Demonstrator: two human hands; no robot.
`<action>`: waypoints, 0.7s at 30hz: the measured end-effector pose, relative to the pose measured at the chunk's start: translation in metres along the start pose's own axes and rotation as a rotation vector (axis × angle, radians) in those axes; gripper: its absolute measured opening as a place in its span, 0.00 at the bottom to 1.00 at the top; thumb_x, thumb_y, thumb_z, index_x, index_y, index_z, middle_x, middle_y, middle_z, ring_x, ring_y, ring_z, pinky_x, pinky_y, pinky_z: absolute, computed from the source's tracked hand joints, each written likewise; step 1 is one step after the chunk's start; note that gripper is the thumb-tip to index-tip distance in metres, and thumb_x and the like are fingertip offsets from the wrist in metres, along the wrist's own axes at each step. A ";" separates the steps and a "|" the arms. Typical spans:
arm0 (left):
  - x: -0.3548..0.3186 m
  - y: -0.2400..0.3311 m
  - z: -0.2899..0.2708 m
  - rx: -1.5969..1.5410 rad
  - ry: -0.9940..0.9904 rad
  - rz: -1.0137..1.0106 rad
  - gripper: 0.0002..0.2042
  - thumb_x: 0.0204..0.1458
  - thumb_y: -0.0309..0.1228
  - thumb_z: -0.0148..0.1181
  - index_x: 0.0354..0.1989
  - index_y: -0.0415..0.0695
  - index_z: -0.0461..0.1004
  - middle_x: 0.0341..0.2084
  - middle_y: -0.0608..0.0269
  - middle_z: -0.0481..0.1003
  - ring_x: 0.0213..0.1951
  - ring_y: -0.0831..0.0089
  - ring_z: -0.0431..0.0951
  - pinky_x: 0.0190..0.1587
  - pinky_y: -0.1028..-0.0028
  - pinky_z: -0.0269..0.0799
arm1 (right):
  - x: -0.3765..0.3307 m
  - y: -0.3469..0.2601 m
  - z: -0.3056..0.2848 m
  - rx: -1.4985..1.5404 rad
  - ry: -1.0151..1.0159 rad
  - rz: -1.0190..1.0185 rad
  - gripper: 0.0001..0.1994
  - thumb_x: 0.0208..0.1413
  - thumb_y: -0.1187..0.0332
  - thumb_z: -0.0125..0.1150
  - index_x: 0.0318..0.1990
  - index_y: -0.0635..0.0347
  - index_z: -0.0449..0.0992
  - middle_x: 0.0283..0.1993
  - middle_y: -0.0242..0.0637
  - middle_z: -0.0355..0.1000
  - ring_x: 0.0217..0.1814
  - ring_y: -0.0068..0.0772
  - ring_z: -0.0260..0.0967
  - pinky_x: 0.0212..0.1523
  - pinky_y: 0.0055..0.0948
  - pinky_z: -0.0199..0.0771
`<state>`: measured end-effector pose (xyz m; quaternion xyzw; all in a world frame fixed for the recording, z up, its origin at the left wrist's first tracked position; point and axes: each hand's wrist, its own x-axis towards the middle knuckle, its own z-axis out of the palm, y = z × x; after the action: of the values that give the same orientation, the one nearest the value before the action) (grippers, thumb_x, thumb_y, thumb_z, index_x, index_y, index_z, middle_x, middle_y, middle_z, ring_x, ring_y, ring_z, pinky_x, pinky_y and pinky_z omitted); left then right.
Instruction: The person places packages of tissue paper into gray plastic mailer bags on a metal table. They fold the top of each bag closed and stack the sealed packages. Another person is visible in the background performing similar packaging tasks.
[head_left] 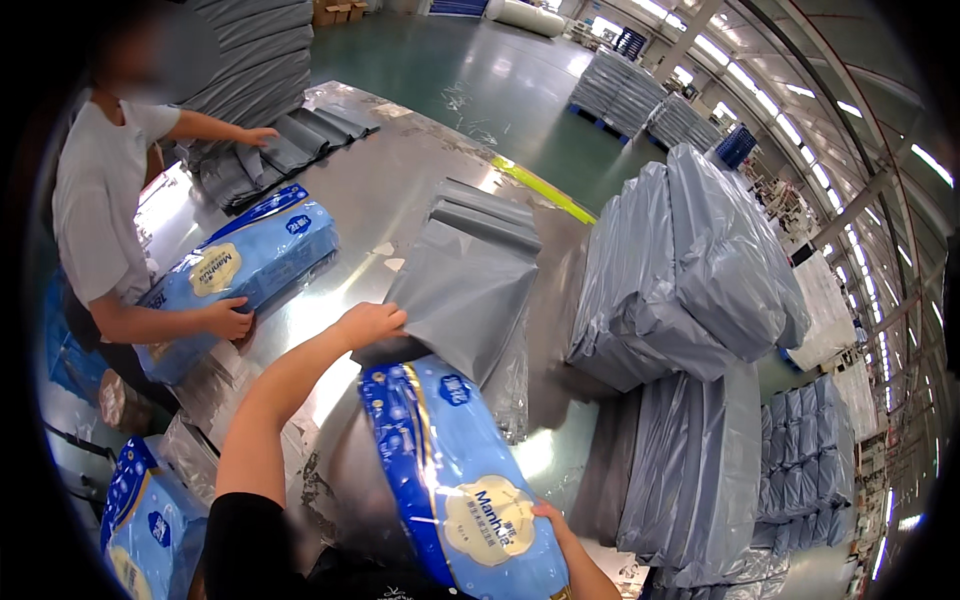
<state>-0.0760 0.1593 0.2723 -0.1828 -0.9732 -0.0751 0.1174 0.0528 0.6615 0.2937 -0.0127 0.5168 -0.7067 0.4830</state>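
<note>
My left hand (374,326) pinches the near left edge of a grey plastic bag (465,290), the top one of a flat pile on the metal table. Its mouth is lifted toward me. A long blue plastic-wrapped pack (440,440) with a cream label lies tilted in front of me, its far end at the bag's mouth. Whether that end is inside the bag, I cannot tell. My right hand (560,540) grips the pack's near right side; part of this hand is hidden.
At the left, a co-worker's hand (228,318) rests on another blue pack (250,255); the other hand touches grey bags (275,155). Another blue pack (150,530) sits lower left. Stacked grey-wrapped bundles (650,270) rise at the right. The metal table (400,150) has a yellow-green edge strip (540,188).
</note>
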 end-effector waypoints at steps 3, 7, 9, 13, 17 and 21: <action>0.003 -0.004 0.034 -0.010 -0.040 -0.020 0.08 0.49 0.29 0.52 0.36 0.44 0.64 0.31 0.52 0.65 0.34 0.53 0.74 0.30 0.60 0.72 | 0.016 -0.002 -0.027 0.001 0.099 -0.080 0.37 0.45 0.57 0.61 0.60 0.73 0.62 0.55 0.46 0.67 0.56 0.38 0.65 0.57 0.33 0.62; 0.044 0.022 0.070 -0.277 0.188 -0.215 0.06 0.48 0.24 0.51 0.34 0.43 0.63 0.32 0.49 0.64 0.35 0.49 0.72 0.37 0.58 0.69 | 0.092 0.026 -0.070 -0.131 0.356 -0.235 0.36 0.46 0.57 0.61 0.60 0.72 0.62 0.54 0.46 0.68 0.56 0.38 0.65 0.57 0.32 0.62; 0.061 0.028 0.088 -0.273 0.251 -0.235 0.08 0.48 0.22 0.51 0.36 0.42 0.65 0.34 0.47 0.64 0.36 0.48 0.71 0.37 0.59 0.70 | 0.144 0.043 -0.084 -0.259 0.508 -0.288 0.35 0.47 0.57 0.60 0.60 0.72 0.62 0.54 0.46 0.68 0.56 0.38 0.65 0.57 0.32 0.62; 0.075 -0.006 0.133 -0.674 0.474 -0.592 0.16 0.48 0.19 0.49 0.47 0.39 0.64 0.41 0.42 0.64 0.43 0.45 0.69 0.43 0.61 0.70 | 0.203 -0.019 -0.086 -0.292 0.519 -0.240 0.29 0.50 0.62 0.58 0.59 0.69 0.64 0.55 0.46 0.69 0.55 0.42 0.67 0.56 0.32 0.64; 0.072 -0.058 0.192 -0.420 0.369 -0.439 0.23 0.47 0.20 0.52 0.55 0.37 0.61 0.48 0.43 0.62 0.47 0.42 0.69 0.46 0.56 0.69 | 0.318 -0.087 -0.099 -0.909 0.690 -0.640 0.22 0.51 0.68 0.60 0.54 0.64 0.70 0.43 0.44 0.75 0.44 0.35 0.73 0.46 0.32 0.70; 0.109 -0.035 0.172 -0.487 0.121 -0.802 0.16 0.45 0.29 0.55 0.45 0.43 0.67 0.43 0.51 0.67 0.44 0.47 0.72 0.43 0.55 0.69 | 0.357 -0.100 -0.133 -0.967 0.718 -0.375 0.15 0.49 0.66 0.60 0.45 0.61 0.76 0.45 0.50 0.74 0.49 0.48 0.72 0.49 0.36 0.70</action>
<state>-0.2223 0.1961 0.1317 0.1900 -0.9125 -0.3512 0.0893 -0.2732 0.5087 0.1339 -0.0819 0.8968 -0.4261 0.0868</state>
